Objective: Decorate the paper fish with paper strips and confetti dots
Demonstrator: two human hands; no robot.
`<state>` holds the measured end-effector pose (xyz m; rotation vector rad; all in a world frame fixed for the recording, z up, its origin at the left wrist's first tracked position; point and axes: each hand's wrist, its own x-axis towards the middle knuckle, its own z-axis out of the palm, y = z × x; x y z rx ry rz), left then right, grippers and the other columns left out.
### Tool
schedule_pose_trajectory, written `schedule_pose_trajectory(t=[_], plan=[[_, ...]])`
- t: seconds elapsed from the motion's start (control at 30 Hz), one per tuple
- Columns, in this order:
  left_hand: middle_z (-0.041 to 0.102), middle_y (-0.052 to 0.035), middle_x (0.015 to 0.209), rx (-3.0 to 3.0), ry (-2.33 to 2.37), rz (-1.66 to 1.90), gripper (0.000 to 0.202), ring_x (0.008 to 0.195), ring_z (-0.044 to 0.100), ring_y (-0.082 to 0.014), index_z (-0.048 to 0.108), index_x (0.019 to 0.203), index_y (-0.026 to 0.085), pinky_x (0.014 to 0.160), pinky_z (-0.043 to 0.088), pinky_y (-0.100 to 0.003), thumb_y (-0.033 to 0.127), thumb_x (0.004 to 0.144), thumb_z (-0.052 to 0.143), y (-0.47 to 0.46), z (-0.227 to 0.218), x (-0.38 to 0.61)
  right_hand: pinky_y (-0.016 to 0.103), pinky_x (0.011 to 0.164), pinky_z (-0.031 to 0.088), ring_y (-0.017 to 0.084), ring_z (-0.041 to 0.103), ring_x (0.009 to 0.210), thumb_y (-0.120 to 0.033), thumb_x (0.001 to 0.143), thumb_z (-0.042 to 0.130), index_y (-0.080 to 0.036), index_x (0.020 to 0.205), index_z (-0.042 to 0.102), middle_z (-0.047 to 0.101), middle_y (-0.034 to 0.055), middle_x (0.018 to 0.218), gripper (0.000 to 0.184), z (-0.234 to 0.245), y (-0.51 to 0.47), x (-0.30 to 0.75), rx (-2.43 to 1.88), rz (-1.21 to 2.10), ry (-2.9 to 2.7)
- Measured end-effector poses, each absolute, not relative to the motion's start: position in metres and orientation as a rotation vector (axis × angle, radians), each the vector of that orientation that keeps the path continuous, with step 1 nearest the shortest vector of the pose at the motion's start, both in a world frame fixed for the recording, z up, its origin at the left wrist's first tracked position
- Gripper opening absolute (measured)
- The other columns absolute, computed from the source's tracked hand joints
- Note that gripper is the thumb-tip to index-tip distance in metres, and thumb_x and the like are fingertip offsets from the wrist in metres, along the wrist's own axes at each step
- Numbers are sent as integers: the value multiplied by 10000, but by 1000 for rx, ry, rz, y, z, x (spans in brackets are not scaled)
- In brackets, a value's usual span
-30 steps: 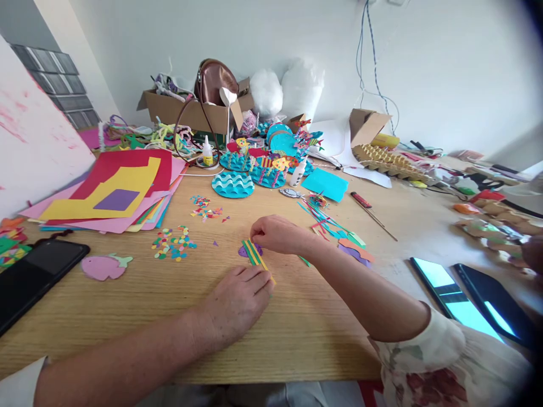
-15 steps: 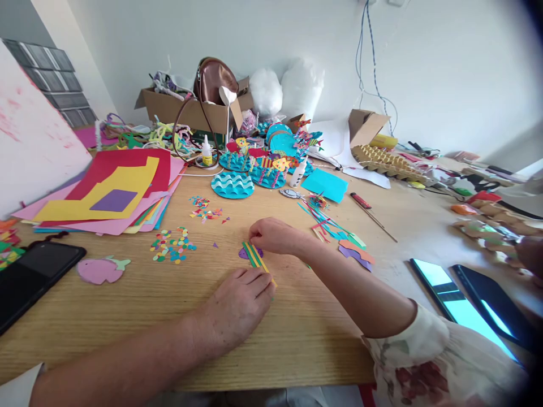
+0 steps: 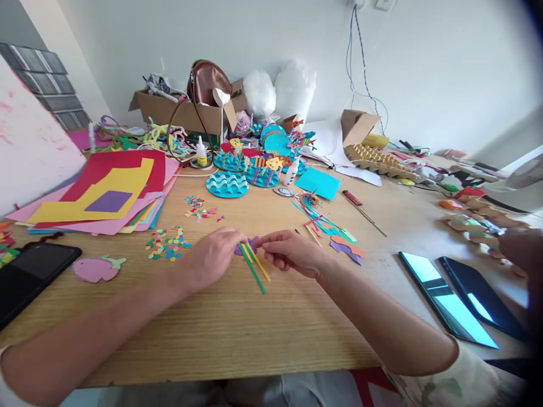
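Observation:
A small purple paper fish (image 3: pixel 253 244) lies on the table between my hands, with green and yellow paper strips (image 3: pixel 253 265) across it. My left hand (image 3: pixel 218 251) comes over it from the left, fingers together and closed on the upper ends of the strips; its thumb is hidden. From the right, my right hand (image 3: pixel 291 251) touches the fish's right edge with a pinch of index finger and thumb, the other fingers curled. The lower strip ends fan out over the wood, a green one reaching nearest to me.
Round paper dots (image 3: pixel 167 244) and a pink paper fish (image 3: pixel 97 268) lie to the left, below stacked coloured sheets (image 3: pixel 55 212). Glue bottles (image 3: pixel 292 171) stand by blue wave-edged discs (image 3: pixel 227 185). Phones (image 3: pixel 445 299) and a utility knife (image 3: pixel 352 198) lie right. Another person's hand (image 3: pixel 520 249) shows at the right edge.
My left hand has moved up and away from the strips' lower ends to their upper ends. My right hand has shifted down to the fish's right side. The strips have spread apart.

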<state>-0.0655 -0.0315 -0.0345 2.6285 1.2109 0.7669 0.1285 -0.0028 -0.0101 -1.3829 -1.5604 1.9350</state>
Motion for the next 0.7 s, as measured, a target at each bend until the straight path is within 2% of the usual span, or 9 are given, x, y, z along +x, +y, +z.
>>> schedule_pose_trajectory(t=[0.17,0.37,0.7], plan=[[614,-56,905,2586,1192,672,244,864,567,-163,532,949,140,785,455,-305,40,816,353,-7,-43,-71,142,322,207,18,382,329,-134,758,479,-127,845,603,504,-58,467,151,-16,-9,126,-1347,2030,-1413],[604,-39,895,2644,1039,710,226,853,560,-135,512,974,160,785,442,-257,73,861,337,-9,-60,-71,142,310,223,22,392,321,-113,775,460,-114,850,594,515,-55,456,153,-23,-5,119,-1348,2052,-1414],[603,-47,922,2681,1042,703,241,885,552,-143,525,989,160,822,437,-267,76,856,343,-7,-64,-73,128,299,222,24,401,323,-127,745,483,-117,830,583,510,-53,461,132,-22,-16,126,-1365,2063,-1396]])
